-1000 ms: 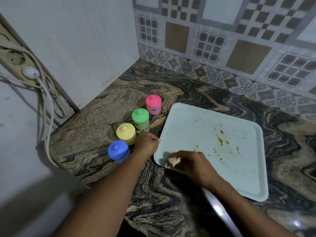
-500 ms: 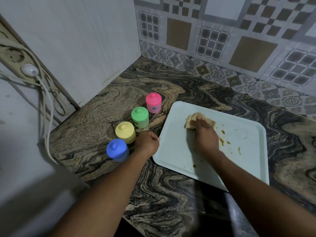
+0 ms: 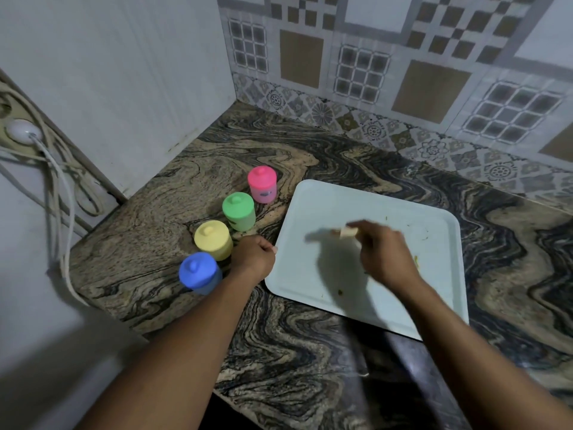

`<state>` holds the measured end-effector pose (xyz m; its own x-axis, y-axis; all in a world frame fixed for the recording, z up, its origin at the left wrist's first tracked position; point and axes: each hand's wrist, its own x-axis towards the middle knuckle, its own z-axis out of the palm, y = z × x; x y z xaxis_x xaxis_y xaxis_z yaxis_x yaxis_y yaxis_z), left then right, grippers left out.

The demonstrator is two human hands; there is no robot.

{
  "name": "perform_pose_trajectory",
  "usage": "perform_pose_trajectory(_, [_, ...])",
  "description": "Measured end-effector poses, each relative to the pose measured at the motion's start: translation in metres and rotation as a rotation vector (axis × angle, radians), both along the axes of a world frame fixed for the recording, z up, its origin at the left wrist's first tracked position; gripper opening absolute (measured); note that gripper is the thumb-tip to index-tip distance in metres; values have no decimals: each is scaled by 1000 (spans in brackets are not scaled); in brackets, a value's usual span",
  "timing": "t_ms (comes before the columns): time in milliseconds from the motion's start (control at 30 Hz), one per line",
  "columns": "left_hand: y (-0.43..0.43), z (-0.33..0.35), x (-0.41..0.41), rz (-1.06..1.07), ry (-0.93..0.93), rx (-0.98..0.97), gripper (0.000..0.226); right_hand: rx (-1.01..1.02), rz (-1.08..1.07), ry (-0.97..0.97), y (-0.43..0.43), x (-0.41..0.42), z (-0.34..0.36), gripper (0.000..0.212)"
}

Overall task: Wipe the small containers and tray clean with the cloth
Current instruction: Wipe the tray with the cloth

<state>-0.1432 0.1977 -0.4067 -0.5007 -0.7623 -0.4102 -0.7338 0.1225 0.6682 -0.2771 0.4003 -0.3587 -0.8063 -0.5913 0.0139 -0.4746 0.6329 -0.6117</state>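
The marbled counter lies under both hands. On it, beneath the right hand, sits the pale square tray, its left rim touching the left hand. The left hand's fingers are curled; whether they grip the rim cannot be told. The right hand, blurred, is over the middle of the tray and pinches the small tan cloth at its fingertips. Just left of the left hand stand four lidded containers in a diagonal row: blue container closest, then yellow container, green container and pink container farthest. A few small smears show on the tray beside the right hand.
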Motion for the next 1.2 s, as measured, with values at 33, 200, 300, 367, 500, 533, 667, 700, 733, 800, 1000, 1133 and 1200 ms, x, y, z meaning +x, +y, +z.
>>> perform_pose_trajectory(33, [0,1,0,4,0,4,13,17,-62,40,-10,-21,1,48])
perform_pose_trajectory(200, [1,1,0,25,4,13,13,297,-3,56,-38,-44,-26,44])
perform_pose_trajectory(300, [1,0,0,29,7,17,12,379,105,194,-22,15,-46,40])
perform_pose_trajectory(367, [1,1,0,12,1,13,11,388,191,208,-1,57,-42,40])
perform_pose_trajectory(500, [1,3,0,-6,-17,-7,12,403,339,84,35,94,-20,48])
perform_pose_trajectory(533, [1,4,0,-1,-17,-4,13,379,356,8,39,90,-14,45])
perform_pose_trajectory(667, [3,6,0,10,-19,6,21,108,239,-181,38,36,-2,24])
perform_pose_trajectory(700, [3,7,0,9,-22,7,20,74,165,-128,34,22,-4,26])
perform_pose_trajectory(733, [3,8,0,5,-27,9,18,62,93,-76,27,10,-6,29])
perform_pose_trajectory(800, [3,9,0,6,-28,13,15,106,15,-17,13,4,-12,38])
perform_pose_trajectory(1000, [4,7,0,30,2,23,15,268,289,129,13,86,-28,37])
perform_pose_trajectory(1133, [5,8,0,23,-6,20,16,120,251,-122,12,65,-16,36])
perform_pose_trajectory(1200, [6,8,0,15,-9,17,16,67,128,-118,4,33,-9,26])
